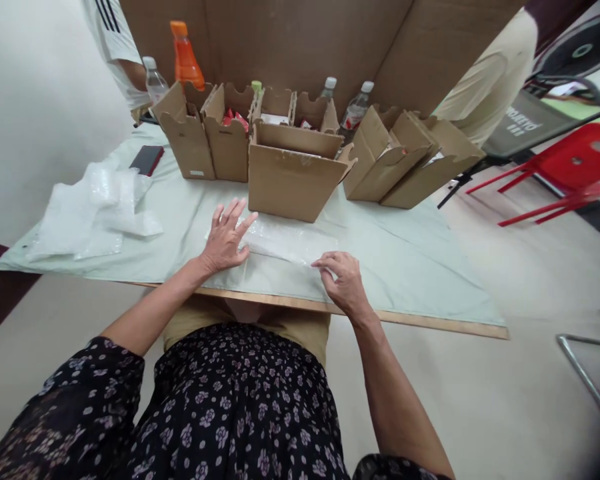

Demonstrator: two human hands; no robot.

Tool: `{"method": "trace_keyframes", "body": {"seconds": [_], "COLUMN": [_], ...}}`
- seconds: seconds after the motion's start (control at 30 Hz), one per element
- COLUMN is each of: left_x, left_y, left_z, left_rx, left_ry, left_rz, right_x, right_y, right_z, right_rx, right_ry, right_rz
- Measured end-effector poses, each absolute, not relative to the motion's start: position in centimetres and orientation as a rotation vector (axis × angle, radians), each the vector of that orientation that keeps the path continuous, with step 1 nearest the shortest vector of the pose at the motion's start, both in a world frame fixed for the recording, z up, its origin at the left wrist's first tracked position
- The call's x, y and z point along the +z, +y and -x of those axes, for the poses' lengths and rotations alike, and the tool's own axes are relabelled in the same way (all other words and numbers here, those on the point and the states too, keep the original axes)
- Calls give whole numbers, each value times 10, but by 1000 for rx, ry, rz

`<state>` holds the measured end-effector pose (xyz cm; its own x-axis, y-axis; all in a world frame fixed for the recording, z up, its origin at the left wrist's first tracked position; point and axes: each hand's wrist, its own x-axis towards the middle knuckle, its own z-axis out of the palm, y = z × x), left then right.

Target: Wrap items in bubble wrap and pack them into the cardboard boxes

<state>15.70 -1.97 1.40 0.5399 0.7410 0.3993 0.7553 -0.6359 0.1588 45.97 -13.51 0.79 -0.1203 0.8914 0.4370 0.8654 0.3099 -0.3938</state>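
A strip of clear bubble wrap [290,241] lies flat on the table in front of me, its long side running left to right. My left hand [226,237] rests palm down on its left end, fingers spread. At the near right corner, my right hand [341,277] pinches the edge of the wrap between thumb and fingertips. Just beyond the strip stands an open cardboard box [293,183]. To the left sits a loose pile of more bubble wrap [83,213].
Several narrow cardboard bins [187,143] line the table's back, with an orange bottle [185,60] and clear bottles behind. A dark phone-like object [147,160] lies left. A tall cardboard panel [305,47] rises behind. Other people stand beyond it. A red chair [570,160] is right.
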Motion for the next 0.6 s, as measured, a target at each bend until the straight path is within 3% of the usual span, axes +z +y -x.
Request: {"method": "trace_keyframes", "body": {"seconds": [0.23,0.4,0.6], "left_x": [37,39,45], "left_y": [-40,-69,-57], "left_z": [-134,-107,-107], "left_rx": [-449,-82,-406], "left_ry": [-1121,-1058,-1240], "left_rz": [2860,3192,3107], "right_x": [7,14,33], "right_y": [-168,-194,-192], "right_z": [-460,-460,-469], "right_rx": [167,403,328], "right_ry": [-1965,-2008,-1860], "right_rz": [1537,1575,1682]}}
